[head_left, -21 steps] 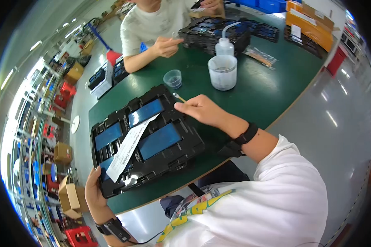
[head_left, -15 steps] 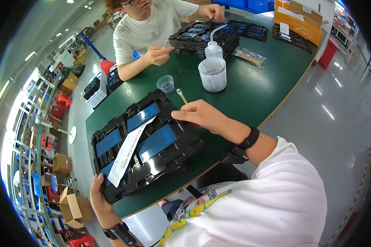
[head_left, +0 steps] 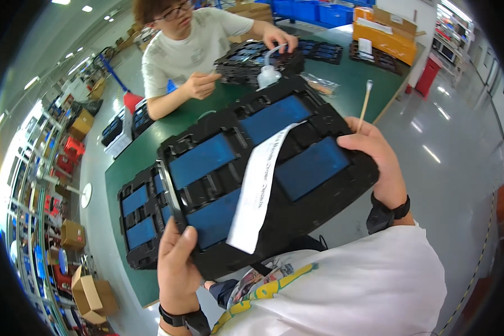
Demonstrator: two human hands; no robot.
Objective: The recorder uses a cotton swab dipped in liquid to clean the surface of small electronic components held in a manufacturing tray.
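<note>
My left hand [head_left: 178, 266] grips the near left edge of a black plastic tray [head_left: 305, 224], thumb on top. The tray is lifted and tilted, with blue rectangular panels [head_left: 313, 168] in its pockets. My right hand [head_left: 375, 159] holds the tray's right edge, and a cotton swab [head_left: 365, 103] stands up from between its fingers. A white printed paper slip [head_left: 257, 190] lies slantwise across the panels. Below and to the left, another black tray [head_left: 145, 255] with blue panels rests on the green table [head_left: 131, 176], partly covered by the lifted one.
Across the table, a co-worker's hand [head_left: 277, 38] is at a squeeze bottle [head_left: 269, 77] beside a stack of black trays [head_left: 235, 73]; their other hand [head_left: 201, 85] is raised. A bag of sticks [head_left: 319, 84] and an orange box [head_left: 386, 42] lie beyond.
The upper tray has been raised off the tray below and moved right and nearer me, with both hands on it. The co-worker's hand has reached to the bottle.
</note>
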